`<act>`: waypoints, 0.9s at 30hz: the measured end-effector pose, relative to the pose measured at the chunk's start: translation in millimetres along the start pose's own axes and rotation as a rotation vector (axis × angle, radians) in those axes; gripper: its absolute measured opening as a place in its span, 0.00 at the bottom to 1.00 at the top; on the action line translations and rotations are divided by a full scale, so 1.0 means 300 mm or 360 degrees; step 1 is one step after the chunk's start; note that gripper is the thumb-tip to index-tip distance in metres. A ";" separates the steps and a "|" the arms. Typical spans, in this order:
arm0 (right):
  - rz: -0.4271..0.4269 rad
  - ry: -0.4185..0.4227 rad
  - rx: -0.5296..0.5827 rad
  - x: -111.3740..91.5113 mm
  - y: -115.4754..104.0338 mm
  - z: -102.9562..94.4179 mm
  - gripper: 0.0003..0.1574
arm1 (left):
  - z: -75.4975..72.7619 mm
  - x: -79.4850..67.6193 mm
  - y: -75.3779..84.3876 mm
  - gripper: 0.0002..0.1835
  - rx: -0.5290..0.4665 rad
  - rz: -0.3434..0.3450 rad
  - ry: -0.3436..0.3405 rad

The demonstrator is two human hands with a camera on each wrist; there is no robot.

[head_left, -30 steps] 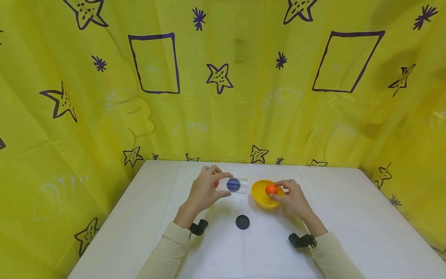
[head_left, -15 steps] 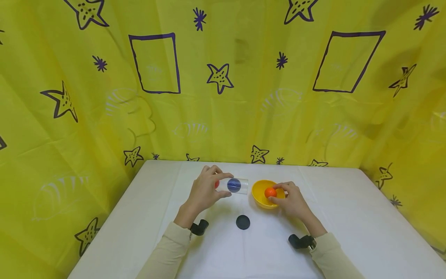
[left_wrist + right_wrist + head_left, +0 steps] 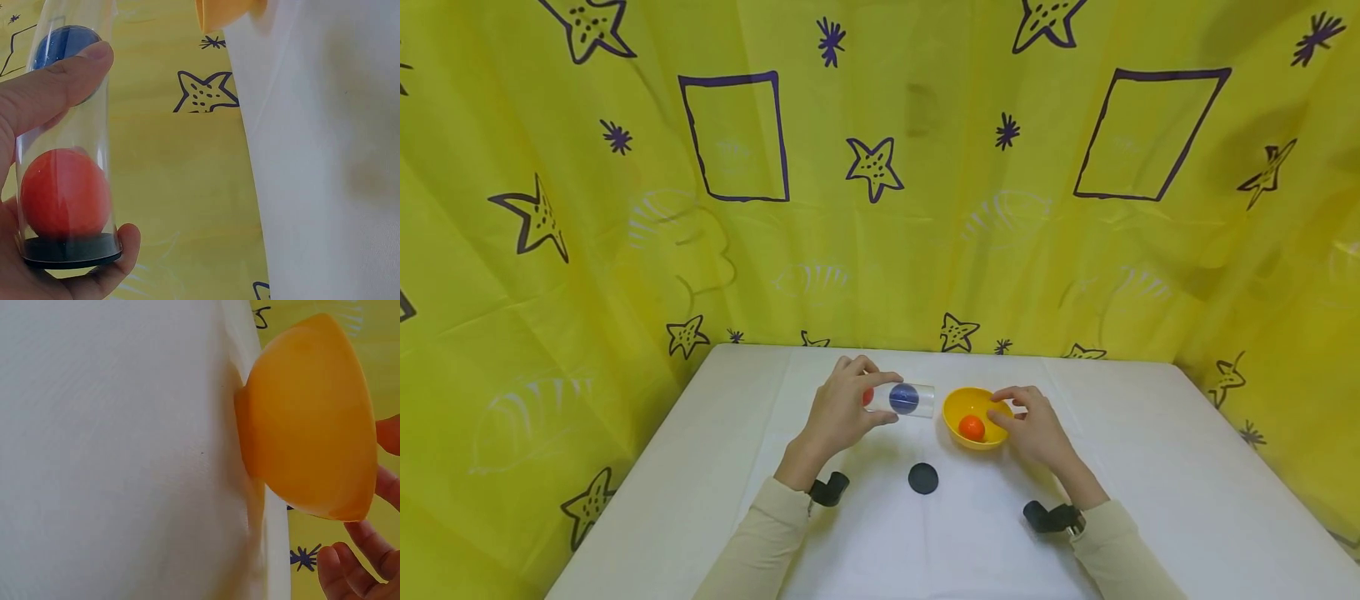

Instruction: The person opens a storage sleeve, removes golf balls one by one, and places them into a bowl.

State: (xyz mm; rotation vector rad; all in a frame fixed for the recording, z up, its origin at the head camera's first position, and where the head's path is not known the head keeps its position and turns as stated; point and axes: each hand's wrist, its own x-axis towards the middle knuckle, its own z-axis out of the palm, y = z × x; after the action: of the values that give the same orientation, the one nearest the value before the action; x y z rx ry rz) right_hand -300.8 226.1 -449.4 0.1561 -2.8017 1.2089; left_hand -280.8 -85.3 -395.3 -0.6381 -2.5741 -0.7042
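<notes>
My left hand (image 3: pixel 841 406) holds a clear tube (image 3: pixel 925 401) lying sideways above the table, its uncapped end toward the bowl. Inside are a blue ball (image 3: pixel 903 398) and, nearer the palm, a red ball (image 3: pixel 65 194) against the black end cap (image 3: pixel 72 249). The thumb crosses the tube by the blue ball in the left wrist view. An orange ball (image 3: pixel 972 428) lies in a yellow bowl (image 3: pixel 956 403). My right hand (image 3: pixel 1036 427) is at the bowl's right rim, thumb and fingers apart with nothing between them. From the right wrist, the bowl (image 3: pixel 312 419) hides the ball.
A black round disc (image 3: pixel 922 478) lies flat on the white table (image 3: pixel 857 542), in front of the tube and bowl. A yellow patterned curtain (image 3: pixel 880 250) hangs behind the table and along both sides. Each wrist wears a black camera (image 3: pixel 829 489).
My right hand has let go of the orange ball, which now lies lower and further left in the bowl. Its fingers have drawn back to the right. The left hand and tube stay put.
</notes>
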 end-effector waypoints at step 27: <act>-0.0407 -0.0347 0.0308 -0.078 -0.203 0.026 0.26 | -0.004 -0.004 0.048 0.25 0.0051 0.0062 -0.0018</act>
State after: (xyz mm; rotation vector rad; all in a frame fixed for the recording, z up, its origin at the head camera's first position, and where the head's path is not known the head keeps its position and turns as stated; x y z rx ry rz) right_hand -270.2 180.2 -413.7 0.6752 -2.7193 1.4715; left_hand -272.1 -75.4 -389.5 -0.6823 -2.5708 -0.6471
